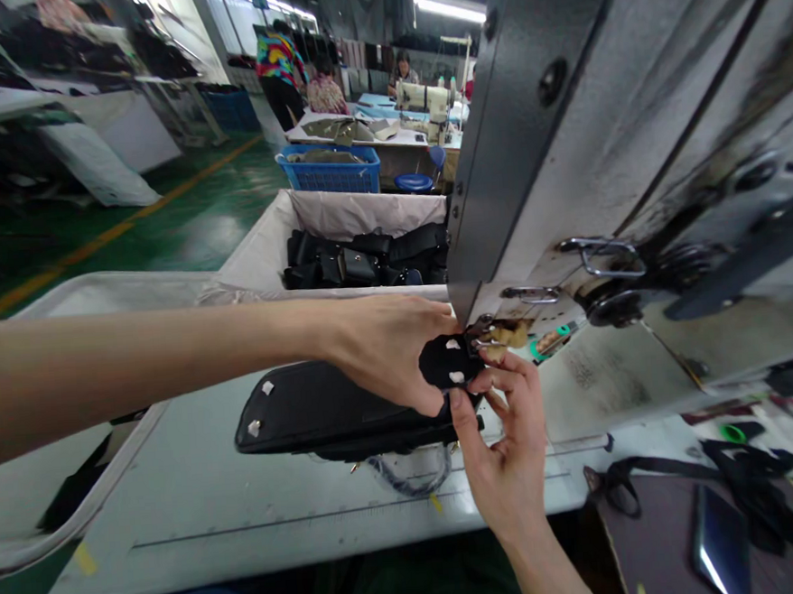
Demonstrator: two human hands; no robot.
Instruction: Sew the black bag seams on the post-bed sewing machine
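A long black piece (pixel 322 400) with small white patches at its ends lies on the pale sewing table. My left hand (pixel 393 351) reaches over it from the left, thumb and fingers around its right end and pressing on it. From below, my right hand (pixel 506 416) pinches the edge of that end between thumb and fingers, close to the machine's needle area. The sewing machine (pixel 535 142) rises at the right, its presser foot against the black piece's tip. A clear loop and small metal fittings show under the piece's lower edge.
Behind the table stands a cloth-lined bin (pixel 257 248) holding black pieces. A white tub (pixel 110 480) is at the left. At the lower right are black straps (pixel 749 489) and a phone (pixel 719 541). People work farther back near a blue basket (pixel 333 173).
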